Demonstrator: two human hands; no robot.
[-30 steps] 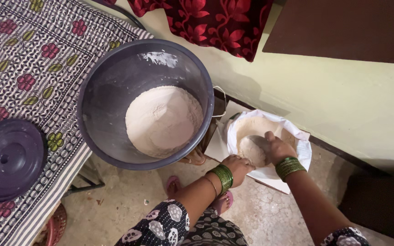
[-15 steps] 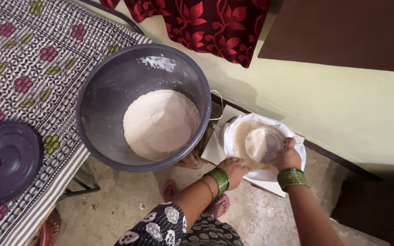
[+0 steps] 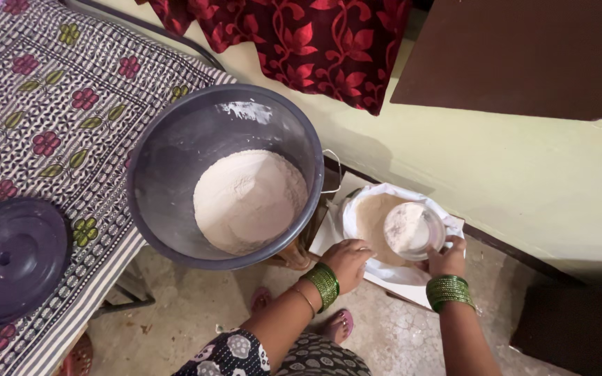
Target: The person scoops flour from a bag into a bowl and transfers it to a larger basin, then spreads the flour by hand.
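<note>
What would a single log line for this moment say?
left hand: grips white sack rim | right hand: holds flour-filled cup above sack | bucket: open, part-filled | lid: on bed

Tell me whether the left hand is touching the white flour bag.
Touching. The head view shows the left hand gripping the rim of the white flour bag, fingers curled over its edge with no gap.

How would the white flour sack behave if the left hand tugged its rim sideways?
The sack looks soft: its rolled rim folds unevenly, so it would likely crumple rather than slide. Flour fills it, so probably heavy. The left hand rests on that rim.
</note>
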